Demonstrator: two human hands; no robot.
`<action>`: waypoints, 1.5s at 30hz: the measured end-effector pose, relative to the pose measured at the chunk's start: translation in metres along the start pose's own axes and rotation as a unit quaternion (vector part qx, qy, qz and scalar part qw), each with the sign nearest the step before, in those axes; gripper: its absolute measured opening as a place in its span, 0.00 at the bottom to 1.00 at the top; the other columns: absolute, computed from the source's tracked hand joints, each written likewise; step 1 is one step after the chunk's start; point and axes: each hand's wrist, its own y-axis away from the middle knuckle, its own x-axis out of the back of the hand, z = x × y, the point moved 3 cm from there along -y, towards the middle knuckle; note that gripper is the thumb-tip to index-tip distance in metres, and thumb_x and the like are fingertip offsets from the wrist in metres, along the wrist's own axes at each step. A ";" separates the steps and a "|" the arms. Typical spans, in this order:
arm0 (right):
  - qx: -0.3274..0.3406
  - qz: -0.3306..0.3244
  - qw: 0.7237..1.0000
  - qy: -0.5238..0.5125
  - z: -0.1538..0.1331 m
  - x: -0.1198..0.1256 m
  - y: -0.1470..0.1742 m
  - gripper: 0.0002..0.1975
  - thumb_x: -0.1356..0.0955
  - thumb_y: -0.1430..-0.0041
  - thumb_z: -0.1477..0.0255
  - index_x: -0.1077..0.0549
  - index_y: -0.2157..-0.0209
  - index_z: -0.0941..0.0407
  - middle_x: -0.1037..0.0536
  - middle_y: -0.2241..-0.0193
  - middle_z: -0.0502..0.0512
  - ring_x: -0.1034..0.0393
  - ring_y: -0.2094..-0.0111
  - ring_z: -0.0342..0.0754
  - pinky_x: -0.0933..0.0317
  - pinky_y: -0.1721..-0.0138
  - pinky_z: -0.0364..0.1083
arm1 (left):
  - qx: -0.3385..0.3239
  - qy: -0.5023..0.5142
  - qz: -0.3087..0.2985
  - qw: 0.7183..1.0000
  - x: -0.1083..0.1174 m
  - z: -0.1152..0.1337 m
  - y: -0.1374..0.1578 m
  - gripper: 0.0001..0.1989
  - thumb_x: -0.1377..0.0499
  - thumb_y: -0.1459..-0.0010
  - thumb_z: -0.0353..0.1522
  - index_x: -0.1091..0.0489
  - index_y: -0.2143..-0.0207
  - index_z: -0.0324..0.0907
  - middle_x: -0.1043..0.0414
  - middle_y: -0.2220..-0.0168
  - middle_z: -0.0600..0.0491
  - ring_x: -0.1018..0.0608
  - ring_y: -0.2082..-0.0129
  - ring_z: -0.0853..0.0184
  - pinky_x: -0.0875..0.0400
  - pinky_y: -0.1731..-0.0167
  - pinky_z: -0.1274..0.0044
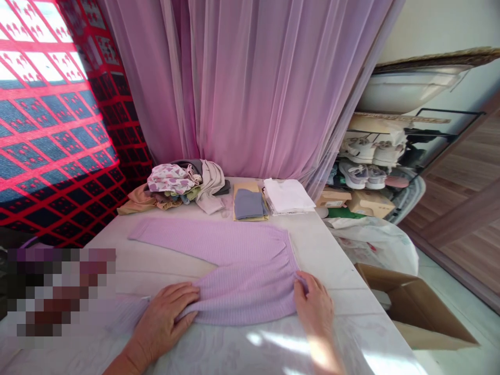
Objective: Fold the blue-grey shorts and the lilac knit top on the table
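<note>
Big lilac curtain (265,88) hangs beyond the pants. Bench (314,247) underneath them. Pants (253,276): lilac, ribbed, lying flat on it, legs apart, waist toward the right. Cardboard box (429,312) right of pants, lower down. Loose clothes pile (175,182) beyond the pants' far leg; white stack (289,195) and folded gray garment (249,203) beyond the waist end. Left hand (169,312) spread on the pants' near leg, can't tell if it's pinching; right hand (314,299) narrow, pinching the waistband. Risks: uneven pull between hands could twist or stretch the soft knit; left palm pressing down could crease the near leg, which already looks rumpled.
</note>
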 end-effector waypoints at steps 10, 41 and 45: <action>-0.069 0.057 0.992 -0.088 0.010 0.003 -0.003 0.14 0.40 0.47 0.66 0.25 0.68 0.53 0.22 0.64 0.55 0.30 0.65 0.50 0.39 0.62 0.48 | -0.020 -0.039 0.002 0.999 -0.007 -0.009 0.008 0.17 0.40 0.42 0.41 0.29 0.50 0.51 0.24 0.50 0.55 0.24 0.50 0.62 0.27 0.51 0.70; -0.064 -0.010 0.995 0.079 -0.022 0.024 0.007 0.16 0.36 0.41 0.63 0.27 0.54 0.54 0.23 0.57 0.59 0.33 0.52 0.56 0.46 0.51 0.53 | 0.023 0.003 0.040 0.999 0.004 -0.002 0.001 0.12 0.47 0.37 0.42 0.28 0.63 0.47 0.22 0.57 0.53 0.22 0.55 0.64 0.28 0.53 0.73; -0.068 -0.012 0.996 0.055 -0.020 0.024 0.007 0.16 0.37 0.41 0.65 0.28 0.54 0.54 0.22 0.59 0.58 0.32 0.53 0.56 0.47 0.52 0.53 | 0.035 0.020 0.029 0.999 0.007 0.000 0.000 0.13 0.48 0.37 0.42 0.28 0.64 0.47 0.22 0.57 0.53 0.22 0.55 0.64 0.28 0.53 0.73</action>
